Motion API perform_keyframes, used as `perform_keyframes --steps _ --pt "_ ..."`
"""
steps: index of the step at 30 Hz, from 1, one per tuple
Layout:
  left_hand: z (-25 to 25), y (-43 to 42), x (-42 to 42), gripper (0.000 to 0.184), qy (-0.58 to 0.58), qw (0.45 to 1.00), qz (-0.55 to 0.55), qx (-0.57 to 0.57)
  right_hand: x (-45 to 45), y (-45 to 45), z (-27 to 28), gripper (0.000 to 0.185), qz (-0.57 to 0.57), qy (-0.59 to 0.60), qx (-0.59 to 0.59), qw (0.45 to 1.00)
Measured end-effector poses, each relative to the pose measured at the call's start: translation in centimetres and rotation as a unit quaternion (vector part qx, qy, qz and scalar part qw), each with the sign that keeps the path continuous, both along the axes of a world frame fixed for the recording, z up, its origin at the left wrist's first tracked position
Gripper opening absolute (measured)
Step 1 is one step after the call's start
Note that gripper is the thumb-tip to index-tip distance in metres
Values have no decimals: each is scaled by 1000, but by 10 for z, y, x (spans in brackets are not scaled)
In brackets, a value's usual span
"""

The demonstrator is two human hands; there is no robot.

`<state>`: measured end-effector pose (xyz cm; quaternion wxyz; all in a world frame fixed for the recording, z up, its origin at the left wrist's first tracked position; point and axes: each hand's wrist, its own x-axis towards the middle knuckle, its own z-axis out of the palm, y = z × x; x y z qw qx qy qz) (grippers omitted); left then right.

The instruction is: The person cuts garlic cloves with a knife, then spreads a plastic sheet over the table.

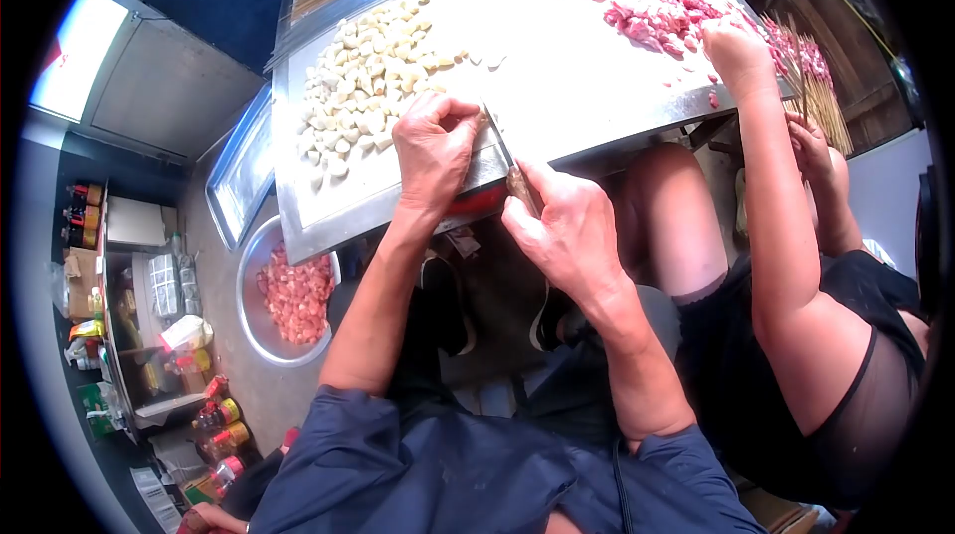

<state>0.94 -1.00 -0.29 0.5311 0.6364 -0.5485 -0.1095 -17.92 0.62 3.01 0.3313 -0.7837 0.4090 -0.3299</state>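
Note:
My right hand (pixel 567 226) is wrapped around the handle of a small knife (pixel 500 141), its blade pointing away over the table's near edge. Close to the blade tip, the thumb and fingers of my left hand (pixel 436 146) are pinched together; whatever sits between them is too small and hidden to make out. Just beyond my left hand spreads a pile of pale pieces (pixel 363 77) that look like peeled garlic cloves. A few more lie loose toward the far side of the white tabletop (pixel 557 57).
At right, a co-worker's hand (pixel 738 52) touches a heap of raw meat pieces (pixel 662 15); their other hand (pixel 811 146) holds a thin stick. Meat skewers (pixel 821 87) lie beside. A metal bowl of meat (pixel 249 305) and a tray (pixel 239 166) stand left, near shelves with bottles (pixel 214 415).

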Motion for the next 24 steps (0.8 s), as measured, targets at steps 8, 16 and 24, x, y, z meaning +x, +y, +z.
perform_keyframes --steps 8,16,24 --pt "0 -4 -1 6 -32 999 -3 -30 -3 -9 4 17 24 -16 52 998" --pt "-2 -4 1 7 -29 999 -12 -31 4 -20 9 19 32 48 9 998" --pt "-1 -3 1 6 -56 998 4 -18 23 -26 -2 21 4 48 -15 999"
